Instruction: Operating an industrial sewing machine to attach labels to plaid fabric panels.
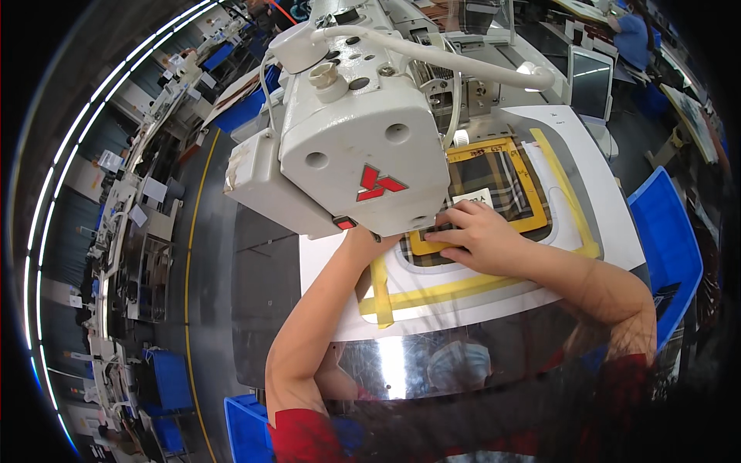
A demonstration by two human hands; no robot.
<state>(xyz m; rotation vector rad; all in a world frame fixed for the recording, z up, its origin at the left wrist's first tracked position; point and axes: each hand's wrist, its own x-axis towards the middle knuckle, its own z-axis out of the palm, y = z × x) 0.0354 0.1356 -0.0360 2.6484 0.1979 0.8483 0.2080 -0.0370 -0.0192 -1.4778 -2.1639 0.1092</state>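
Observation:
A white sewing machine head [363, 131] with a red emblem fills the upper middle. Under it, a yellow rectangular frame [531, 189] rests on dark plaid fabric [490, 174], which carries a small pale label [469, 194]. My right hand [482, 239] lies over the frame's lower part and the fabric just below the label, fingers apart. My left hand [370, 242] reaches under the machine head at the frame's left, its fingers hidden. Around these lies a white sheet [324, 270] with yellow tape strips [421, 297] forming a border.
Blue bins stand at the right [671, 216] and lower left [243, 424] of the machine table [262, 301]. A dark screen [590, 85] is behind at the right. A co-worker in blue [629, 42] is farther back. An aisle with a yellow floor line [187, 293] runs along the left.

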